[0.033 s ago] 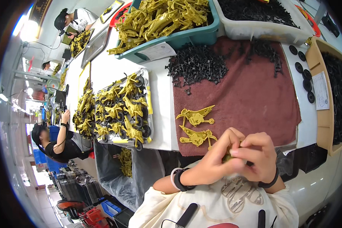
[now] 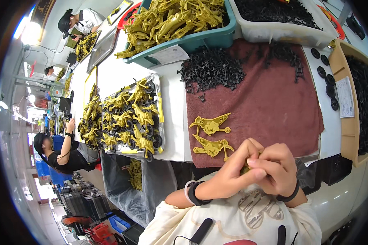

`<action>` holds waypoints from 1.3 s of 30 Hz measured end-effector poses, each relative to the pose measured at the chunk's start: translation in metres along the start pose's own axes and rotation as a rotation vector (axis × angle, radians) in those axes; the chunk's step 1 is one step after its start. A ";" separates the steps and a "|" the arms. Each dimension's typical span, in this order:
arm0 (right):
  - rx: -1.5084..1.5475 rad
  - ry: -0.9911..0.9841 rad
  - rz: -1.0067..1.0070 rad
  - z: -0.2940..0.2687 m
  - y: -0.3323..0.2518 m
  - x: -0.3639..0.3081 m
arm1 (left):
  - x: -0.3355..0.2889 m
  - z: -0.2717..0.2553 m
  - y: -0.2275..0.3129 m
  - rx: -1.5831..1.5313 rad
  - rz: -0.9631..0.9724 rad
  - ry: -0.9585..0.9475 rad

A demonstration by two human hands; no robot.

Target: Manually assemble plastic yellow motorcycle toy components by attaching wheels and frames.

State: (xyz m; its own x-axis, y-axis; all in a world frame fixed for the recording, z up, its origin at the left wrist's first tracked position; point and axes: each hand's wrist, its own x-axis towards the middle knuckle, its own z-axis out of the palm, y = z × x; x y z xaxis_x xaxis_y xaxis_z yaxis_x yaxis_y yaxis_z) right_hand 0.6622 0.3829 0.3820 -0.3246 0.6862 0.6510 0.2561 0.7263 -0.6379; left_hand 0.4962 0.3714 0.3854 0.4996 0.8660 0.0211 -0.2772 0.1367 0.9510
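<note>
Left hand [image 2: 235,164]: drawn in before the person's chest, fingers bent and closed on a small yellow piece [image 2: 245,168], a white band and a black band at the wrist.
Right hand [image 2: 277,166]: meeting the left, fingers curled around the same piece, a black band [image 2: 289,197] at the wrist.
Yellow piece: between the two hands, above the near edge of a maroon towel [image 2: 270,110], mostly hidden by the fingers.
Towel: spread on a white counter [image 2: 174,102], bearing two yellow parts [image 2: 211,125] one beyond the other, the nearer just beside the left hand; a heap of small black pieces [image 2: 212,70] lies at its far left.
Labels: a printed white sheet [image 2: 171,54] on the teal bin [image 2: 212,40] of yellow parts, another [image 2: 344,98] on the tan box [image 2: 350,136] at right; the print on both is too small to read.
Far side: a whitish tub [image 2: 280,33] of black pieces beside the teal bin.
Right side: black wheels [image 2: 330,80] lined up by the tan box.
Left side: yellow toy motorcycles [image 2: 144,116] with black wheels, grouped on a tray; beyond, a co-worker in black [image 2: 63,157] sits at the counter.
</note>
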 end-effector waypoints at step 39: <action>-0.053 0.010 0.758 -0.001 0.021 -0.035 | -0.017 -0.079 0.017 0.434 0.357 0.560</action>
State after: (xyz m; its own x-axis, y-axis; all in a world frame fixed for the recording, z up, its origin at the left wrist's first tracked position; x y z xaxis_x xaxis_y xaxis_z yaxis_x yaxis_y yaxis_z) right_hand 0.6795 0.3745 0.3464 -0.0340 0.9984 0.0462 0.4495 0.0566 -0.8915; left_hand 0.4183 0.3974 0.3764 -0.0786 0.9510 0.2990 0.0594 -0.2949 0.9537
